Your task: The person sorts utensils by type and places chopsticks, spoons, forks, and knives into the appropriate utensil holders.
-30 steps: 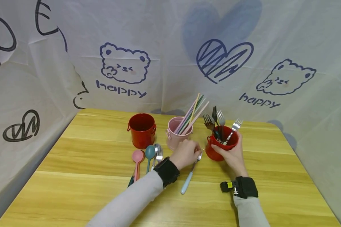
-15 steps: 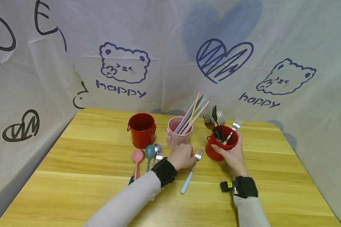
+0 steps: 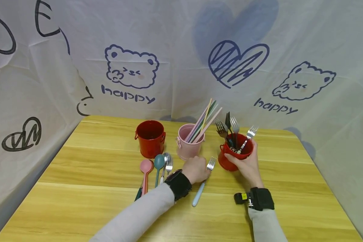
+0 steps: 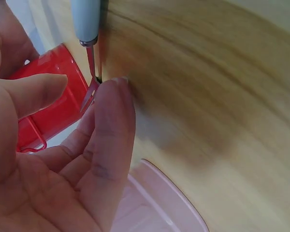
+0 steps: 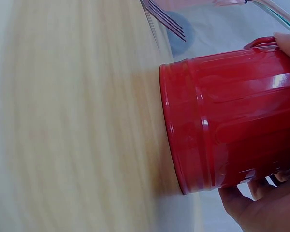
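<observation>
Three buckets stand across the table (image 3: 285, 196). We record the right hand (image 3: 248, 168) grasping the right red bucket (image 3: 226, 163), thumb on its near side and fingers round the far side; several forks (image 3: 235, 126) stand in it, tines up, leaning different ways. The blue fork (image 3: 198, 194) lies on the table in front of the gap between that bucket and the pink bucket (image 3: 187, 151), tines pointing away from the camera. We find the left hand (image 3: 195, 170) at its neck, thumb and fingers parted, not pinching; we cannot tell whether a fingertip touches the metal. Just beyond this hand, the pink bucket holds coloured sticks (image 3: 196, 133); the left red bucket (image 3: 151, 147) stands beside it. In front of these lie a pink spoon (image 3: 146, 167), a teal spoon (image 3: 159, 162) and a metal fork (image 3: 169, 164). The left sleeve (image 3: 139, 213) crosses nearby, hiding some handle ends from us.
</observation>
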A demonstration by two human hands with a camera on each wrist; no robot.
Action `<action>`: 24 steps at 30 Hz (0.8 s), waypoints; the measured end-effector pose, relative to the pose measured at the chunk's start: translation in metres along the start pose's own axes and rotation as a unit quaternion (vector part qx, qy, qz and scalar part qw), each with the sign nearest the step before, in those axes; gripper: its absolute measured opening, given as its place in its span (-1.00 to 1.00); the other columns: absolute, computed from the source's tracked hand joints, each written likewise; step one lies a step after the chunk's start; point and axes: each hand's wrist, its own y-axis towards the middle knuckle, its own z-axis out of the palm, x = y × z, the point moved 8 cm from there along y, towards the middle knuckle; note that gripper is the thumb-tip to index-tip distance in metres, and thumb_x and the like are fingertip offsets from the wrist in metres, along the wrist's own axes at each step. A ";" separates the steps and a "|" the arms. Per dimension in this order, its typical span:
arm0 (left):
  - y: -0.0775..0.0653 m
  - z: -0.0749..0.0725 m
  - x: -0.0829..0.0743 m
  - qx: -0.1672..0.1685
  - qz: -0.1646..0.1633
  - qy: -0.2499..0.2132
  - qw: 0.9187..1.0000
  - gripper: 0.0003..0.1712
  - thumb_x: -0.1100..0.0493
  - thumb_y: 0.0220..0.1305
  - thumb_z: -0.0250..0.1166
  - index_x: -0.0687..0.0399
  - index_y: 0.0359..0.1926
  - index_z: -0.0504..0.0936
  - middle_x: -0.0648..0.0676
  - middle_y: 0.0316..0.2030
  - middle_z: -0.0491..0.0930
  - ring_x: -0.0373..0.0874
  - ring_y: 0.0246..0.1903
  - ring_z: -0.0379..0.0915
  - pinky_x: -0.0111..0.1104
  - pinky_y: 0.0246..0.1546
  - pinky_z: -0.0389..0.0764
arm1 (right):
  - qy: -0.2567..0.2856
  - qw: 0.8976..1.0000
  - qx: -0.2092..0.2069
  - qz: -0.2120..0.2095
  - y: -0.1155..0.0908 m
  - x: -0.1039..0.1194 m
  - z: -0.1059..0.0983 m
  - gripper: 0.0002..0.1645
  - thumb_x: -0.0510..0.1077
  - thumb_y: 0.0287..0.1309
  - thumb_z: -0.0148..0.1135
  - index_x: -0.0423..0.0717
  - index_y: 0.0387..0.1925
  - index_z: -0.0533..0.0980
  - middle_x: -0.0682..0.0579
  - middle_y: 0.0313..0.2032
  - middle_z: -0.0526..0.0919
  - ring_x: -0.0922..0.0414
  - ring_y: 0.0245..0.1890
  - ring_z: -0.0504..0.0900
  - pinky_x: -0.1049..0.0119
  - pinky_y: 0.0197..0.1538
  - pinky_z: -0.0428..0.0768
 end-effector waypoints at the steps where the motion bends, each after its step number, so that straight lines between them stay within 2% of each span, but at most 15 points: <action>1: 0.000 0.000 -0.001 0.000 -0.001 0.002 1.000 -0.64 -0.02 0.16 0.26 0.05 -0.65 0.46 0.02 -0.62 0.47 -0.10 -0.58 0.46 -0.26 -0.53 0.50 | 0.000 1.000 0.000 0.000 0.000 0.000 0.000 0.10 -0.31 -0.13 0.45 -0.19 0.35 -0.03 -0.17 0.27 0.27 -0.09 0.25 0.23 -0.15 0.27 0.24; 7: 0.001 0.002 -0.003 0.001 -0.010 -0.001 1.000 -0.67 -0.03 0.15 0.27 0.06 -0.60 0.48 0.02 -0.61 0.47 -0.11 -0.58 0.44 -0.28 -0.55 0.48 | 0.001 1.000 0.000 0.005 0.000 0.000 0.000 0.10 -0.31 -0.13 0.45 -0.19 0.35 -0.03 -0.16 0.27 0.27 -0.08 0.24 0.23 -0.14 0.27 0.23; 20: 0.000 0.003 -0.006 -0.001 -0.008 0.012 1.000 -0.59 -0.08 0.14 0.30 0.00 -0.67 0.40 -0.02 -0.64 0.44 -0.10 -0.55 0.46 -0.27 -0.55 0.47 | -0.001 1.000 0.002 0.006 0.000 -0.001 0.000 0.10 -0.31 -0.13 0.45 -0.18 0.35 -0.03 -0.17 0.28 0.27 -0.10 0.25 0.23 -0.15 0.28 0.21; 24: 0.001 0.006 -0.006 0.008 -0.015 0.017 1.000 -0.59 -0.10 0.13 0.30 -0.01 -0.67 0.41 -0.03 -0.64 0.44 -0.11 -0.55 0.46 -0.27 -0.58 0.46 | 0.002 1.000 0.001 0.008 0.000 -0.001 0.000 0.10 -0.33 -0.13 0.45 -0.19 0.35 -0.04 -0.17 0.27 0.27 -0.08 0.25 0.23 -0.12 0.29 0.21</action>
